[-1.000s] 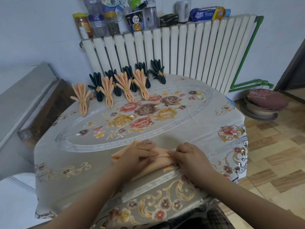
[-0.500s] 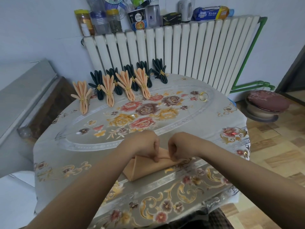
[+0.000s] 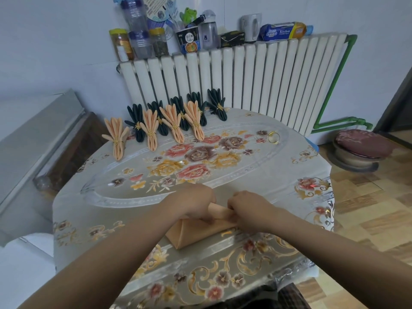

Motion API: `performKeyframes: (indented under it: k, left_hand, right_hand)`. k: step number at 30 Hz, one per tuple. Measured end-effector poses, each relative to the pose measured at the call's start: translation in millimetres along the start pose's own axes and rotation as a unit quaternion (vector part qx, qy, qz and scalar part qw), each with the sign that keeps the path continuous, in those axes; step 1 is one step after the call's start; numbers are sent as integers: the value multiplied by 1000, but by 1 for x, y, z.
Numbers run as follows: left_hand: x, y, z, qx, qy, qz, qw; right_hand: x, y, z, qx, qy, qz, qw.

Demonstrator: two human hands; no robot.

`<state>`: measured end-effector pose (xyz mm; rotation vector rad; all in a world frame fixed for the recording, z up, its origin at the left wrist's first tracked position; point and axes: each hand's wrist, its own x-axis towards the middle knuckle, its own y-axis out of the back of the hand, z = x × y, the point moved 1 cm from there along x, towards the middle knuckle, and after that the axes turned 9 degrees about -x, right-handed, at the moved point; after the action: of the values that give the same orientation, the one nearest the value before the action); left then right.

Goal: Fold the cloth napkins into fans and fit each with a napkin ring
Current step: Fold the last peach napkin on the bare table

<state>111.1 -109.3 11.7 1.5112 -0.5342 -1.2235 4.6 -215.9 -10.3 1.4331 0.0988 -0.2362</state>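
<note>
Peach napkin (image 3: 196, 233) at lower centre has gone from flat under both palms a second ago to a raised pleat, left hand (image 3: 191, 204) and right hand (image 3: 249, 208) both pinching its top fold, so fan-folding's underway, spare ring (image 3: 273, 137) still waiting upper right.

I was at home, in a lived-in room. A white radiator (image 3: 234, 85) stood behind the floral-clothed surface (image 3: 256, 175), jars (image 3: 121, 44) and a kettle (image 3: 250, 24) crowding its top.
</note>
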Motion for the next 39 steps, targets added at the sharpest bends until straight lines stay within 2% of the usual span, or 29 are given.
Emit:
performKeyframes:
  k: [3, 5, 9, 11, 12, 15, 19, 23, 25, 31, 34, 36, 37, 39]
  left_hand:
    - [-10, 2, 11, 65, -4, 6, 998]
    - [-18, 11, 17, 111, -7, 41, 993]
    - [-33, 33, 24, 231, 19, 176, 957]
    - [-33, 25, 26, 250, 22, 172, 953]
    - [-33, 14, 28, 246, 23, 152, 957]
    - [-34, -19, 30, 209, 34, 126, 969]
    - [-46, -29, 16, 158, 56, 143, 975]
    - [-52, -14, -21, -45, 91, 106, 989]
    - [-48, -7, -40, -119, 95, 78, 985]
    - [-35, -18, -64, -255, 143, 84, 952]
    - [-30, -25, -67, -283, 164, 105, 939]
    - [-29, -25, -65, -278, 163, 111, 940]
    - [-29, -24, -65, -267, 154, 114, 945]
    - [-32, -20, -61, -205, 106, 136, 964]
  right_hand:
    - [-6, 0, -3, -16, 9, 15, 1000]
    - [-6, 0, -1, -21, 7, 59, 998]
    - [0, 2, 9, 20, -27, 250, 968]
    - [3, -1, 9, 29, -20, 272, 962]
    - [3, -6, 7, 52, 0, 259, 964]
    - [-2, -20, 2, 112, 43, 233, 965]
    - [-5, -22, 9, 154, 44, 221, 962]
    - [-2, -17, 17, 247, 25, 160, 955]
    - [0, -15, 19, 293, 13, 146, 945]
    - [6, -22, 12, 386, -33, 140, 911]
    - [8, -25, 11, 446, -54, 144, 882]
    - [9, -26, 11, 456, -53, 151, 876]
    - [10, -29, 9, 443, -41, 159, 881]
    - [9, -34, 6, 339, -10, 203, 918]
